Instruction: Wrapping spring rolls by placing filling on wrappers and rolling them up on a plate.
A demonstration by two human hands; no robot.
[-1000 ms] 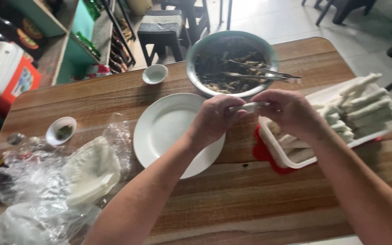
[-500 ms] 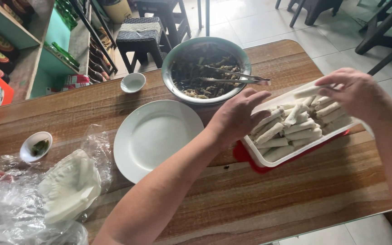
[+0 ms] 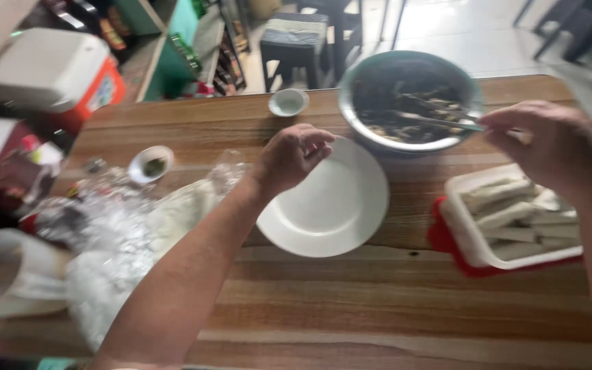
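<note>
My left hand (image 3: 292, 156) hovers over the left rim of an empty white plate (image 3: 330, 205), fingers loosely curled and holding nothing. My right hand (image 3: 549, 140) is at the right, its fingertips pinched at the handle end of a metal utensil (image 3: 440, 122). The utensil lies in a large metal bowl (image 3: 358, 130) of dark mixed filling. Below my right hand, a white tray (image 3: 462, 236) on a red base holds several pale wrapped rolls (image 3: 498, 195). The picture is blurred by motion.
On the wooden table (image 3: 378, 308) are a small cup (image 3: 288, 103), a small dish of green sauce (image 3: 151, 166), and crumpled clear plastic with white round wrappers (image 3: 173, 212) at the left. A white and orange cooler (image 3: 49, 68) and a stool (image 3: 296, 34) stand beyond.
Both hands have left the tray of rolls. My left hand moved left over the plate's edge and my right hand rose to the utensil in the bowl. The view shifted left.
</note>
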